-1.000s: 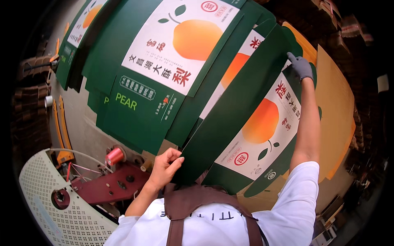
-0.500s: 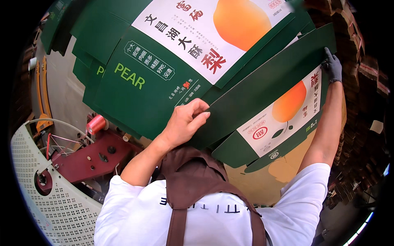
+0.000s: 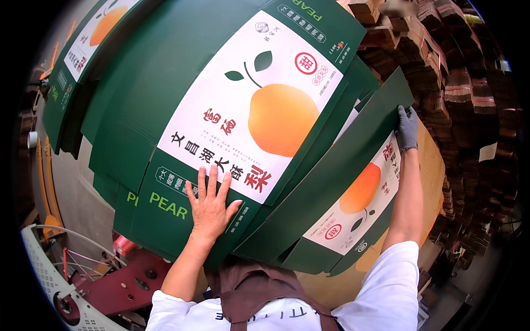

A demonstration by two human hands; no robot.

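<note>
A large flat green carton blank [image 3: 160, 66] lies in front of me, printed with a white panel and an orange-yellow pear. My left hand [image 3: 210, 207] rests flat on its near left part, bare, fingers spread. To the right, a second green carton blank [image 3: 331, 185] with a similar pear panel stands tilted along the first one's right side. My right hand [image 3: 407, 131], in a dark grey glove, grips this tilted blank at its far right end; the thumb side is partly hidden. More green sheets show beneath the large blank.
Another green carton stack [image 3: 61, 118] stands at the far left. Brown cardboard bundles [image 3: 464, 91] are piled on the right. Tan cardboard [image 3: 428, 165] lies beneath the tilted blank. At lower left are a maroon machine part [image 3: 124, 284], a perforated pale cover [image 3: 41, 287] and a red spool [image 3: 122, 244].
My left hand has gone from curled near the tilted blank's edge to spread flat on the large blank. My view has shifted, and the right hand still holds the tilted blank.
</note>
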